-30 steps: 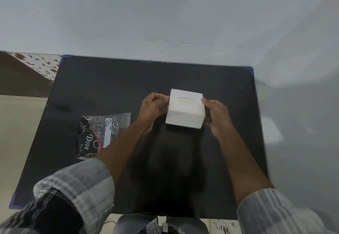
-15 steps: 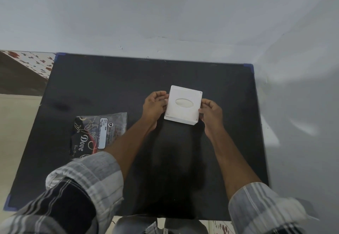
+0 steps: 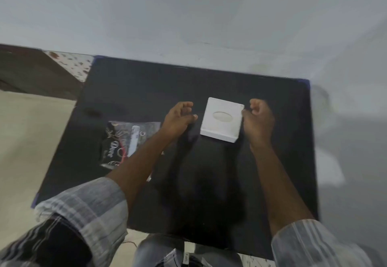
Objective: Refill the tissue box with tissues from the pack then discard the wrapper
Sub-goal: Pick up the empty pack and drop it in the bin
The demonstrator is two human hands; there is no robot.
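The white tissue box (image 3: 221, 120) rests flat on the black table (image 3: 146, 84), its oval slot facing up. My left hand (image 3: 179, 119) hovers just left of the box, with a small gap between them; its fingers are loosely curled and hold nothing. On the other side, my right hand (image 3: 259, 118) is curled into a loose fist, the thumb at the box's right edge. The black tissue pack (image 3: 123, 141) with white lettering lies at the table's left, partly hidden by my left forearm.
A grey wall runs behind and to the right of the table. Beige floor and a patterned strip (image 3: 73, 63) lie to the left. My striped sleeves and lap fill the bottom edge.
The box has gone from held between both hands to lying on the table. My left hand has come off it, and the right hand's fingers have curled in. The view shifted right.
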